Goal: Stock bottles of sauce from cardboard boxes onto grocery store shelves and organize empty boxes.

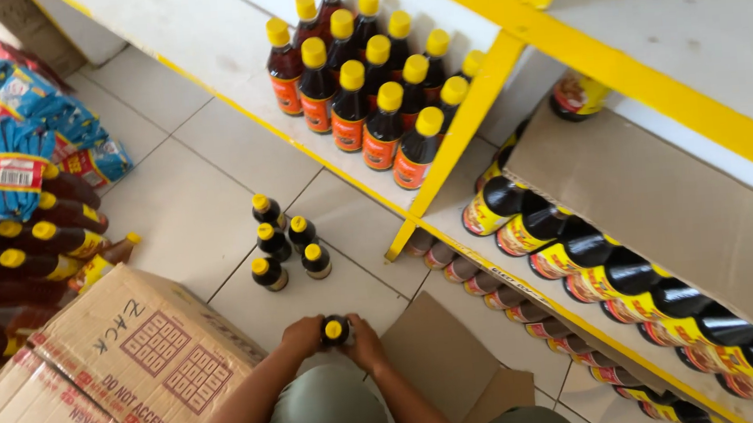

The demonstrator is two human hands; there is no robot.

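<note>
Both hands meet at about six o'clock in the head view, low over the pale tiled floor (179, 209): the left hand (301, 336) and the right hand (367, 340) close around a small dark bottle with a yellow cap (335, 329), gripping it from either side, with the cap showing between the fingers. Just beyond it, toward eleven o'clock, five like small bottles (285, 240) stand upright in a loose cluster on the tiles. At eight o'clock lies an opened cardboard box (120, 366), its flaps spread. Toward nine o'clock, more yellow-capped bottles lie stacked on their sides (30, 248) under blue packets (22, 141). At twelve o'clock, taller dark bottles (367, 87) stand in rows on a white shelf with yellow edging (202, 37). At three o'clock, large bottles (596, 266) lie on their sides along a lower shelf.
</note>
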